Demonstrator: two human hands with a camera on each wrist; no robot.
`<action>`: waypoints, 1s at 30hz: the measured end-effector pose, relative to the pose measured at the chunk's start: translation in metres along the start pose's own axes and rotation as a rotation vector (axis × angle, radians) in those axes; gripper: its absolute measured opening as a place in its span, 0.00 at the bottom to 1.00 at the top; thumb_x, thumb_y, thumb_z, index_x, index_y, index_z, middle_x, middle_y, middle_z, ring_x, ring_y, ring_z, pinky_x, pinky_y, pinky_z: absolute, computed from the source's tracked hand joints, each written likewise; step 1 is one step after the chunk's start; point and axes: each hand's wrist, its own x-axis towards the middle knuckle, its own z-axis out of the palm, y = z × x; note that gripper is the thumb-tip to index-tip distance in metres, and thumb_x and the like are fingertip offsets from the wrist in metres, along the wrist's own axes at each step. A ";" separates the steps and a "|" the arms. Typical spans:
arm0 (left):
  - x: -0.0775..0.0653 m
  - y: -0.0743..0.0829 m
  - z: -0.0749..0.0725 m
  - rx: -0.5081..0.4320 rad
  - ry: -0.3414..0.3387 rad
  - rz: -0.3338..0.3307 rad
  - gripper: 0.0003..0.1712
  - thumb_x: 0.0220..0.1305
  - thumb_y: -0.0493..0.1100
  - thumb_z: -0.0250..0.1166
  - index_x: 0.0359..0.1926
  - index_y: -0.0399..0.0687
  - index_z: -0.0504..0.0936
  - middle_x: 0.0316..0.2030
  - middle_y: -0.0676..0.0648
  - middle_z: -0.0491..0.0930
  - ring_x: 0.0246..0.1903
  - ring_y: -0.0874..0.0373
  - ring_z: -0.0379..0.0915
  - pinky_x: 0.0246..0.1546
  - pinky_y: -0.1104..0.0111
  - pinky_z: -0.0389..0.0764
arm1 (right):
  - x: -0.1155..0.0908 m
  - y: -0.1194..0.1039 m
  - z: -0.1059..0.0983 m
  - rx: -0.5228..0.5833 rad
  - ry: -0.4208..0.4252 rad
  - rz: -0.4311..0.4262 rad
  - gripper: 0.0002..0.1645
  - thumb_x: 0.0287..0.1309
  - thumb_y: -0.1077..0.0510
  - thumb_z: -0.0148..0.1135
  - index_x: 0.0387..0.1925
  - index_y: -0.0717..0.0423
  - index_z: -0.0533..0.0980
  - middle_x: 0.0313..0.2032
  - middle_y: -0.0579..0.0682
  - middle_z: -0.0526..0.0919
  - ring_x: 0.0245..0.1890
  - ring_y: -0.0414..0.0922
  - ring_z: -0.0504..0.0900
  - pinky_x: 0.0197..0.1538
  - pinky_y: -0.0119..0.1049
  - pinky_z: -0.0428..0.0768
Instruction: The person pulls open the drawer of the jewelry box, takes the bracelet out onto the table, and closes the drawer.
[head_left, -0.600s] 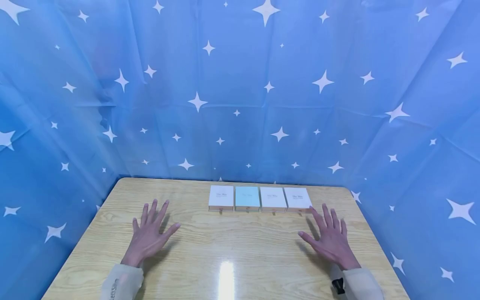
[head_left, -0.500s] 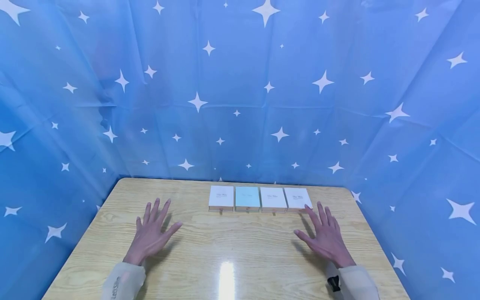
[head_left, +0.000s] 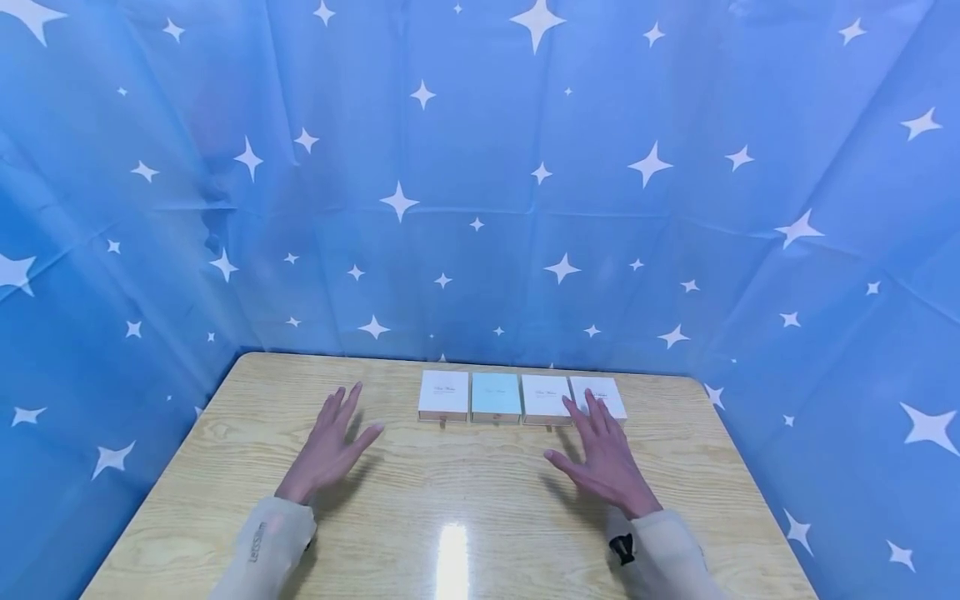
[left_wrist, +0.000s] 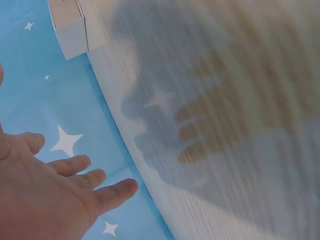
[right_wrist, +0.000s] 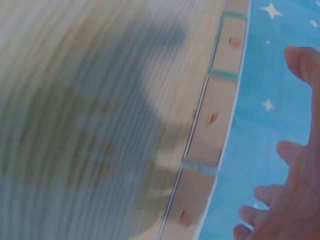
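Along the back of the table stands a row of flat boxes: a white box [head_left: 444, 394] at the left end, a pale blue box [head_left: 496, 397] beside it, then another white box [head_left: 543, 395] and a white box [head_left: 611, 401] at the right end. My right hand [head_left: 606, 467], fingers spread, hovers before the two right boxes; its fingertips overlap them in the head view. Over the table left of the row, my left hand [head_left: 325, 454] holds nothing, its fingers extended and thumb out. In the right wrist view the boxes' tan fronts show small reddish tabs [right_wrist: 214, 118].
The light wood-grain table [head_left: 450, 483] has rounded back corners and a bright glare spot near its front. A blue curtain [head_left: 480, 167] with white stars hangs close behind it and down both sides. Both hands cast shadows on the tabletop.
Both hands have moved inward and slightly forward. My right hand has gone left, from the right end of the row to before the two right boxes. The boxes stay put.
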 end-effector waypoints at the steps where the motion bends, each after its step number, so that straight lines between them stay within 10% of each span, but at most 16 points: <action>1: 0.003 0.001 0.000 -0.017 -0.007 0.005 0.50 0.73 0.71 0.51 0.83 0.67 0.37 0.82 0.37 0.37 0.80 0.31 0.30 0.71 0.26 0.45 | 0.003 -0.004 0.001 0.011 -0.003 -0.008 0.56 0.60 0.29 0.63 0.81 0.46 0.53 0.82 0.62 0.44 0.79 0.69 0.46 0.75 0.71 0.52; 17: 0.050 0.015 0.011 -0.181 -0.037 0.067 0.45 0.74 0.66 0.55 0.81 0.51 0.54 0.76 0.37 0.57 0.72 0.35 0.61 0.71 0.36 0.64 | 0.038 -0.063 0.028 0.142 -0.045 -0.071 0.52 0.65 0.35 0.63 0.80 0.48 0.55 0.80 0.61 0.54 0.78 0.62 0.56 0.73 0.67 0.64; 30: 0.080 0.027 0.031 -0.242 -0.050 0.077 0.33 0.77 0.52 0.58 0.75 0.42 0.67 0.72 0.37 0.67 0.72 0.38 0.64 0.70 0.43 0.69 | 0.067 -0.109 0.054 0.243 -0.001 -0.066 0.39 0.64 0.50 0.69 0.71 0.59 0.69 0.72 0.58 0.69 0.72 0.58 0.68 0.71 0.57 0.73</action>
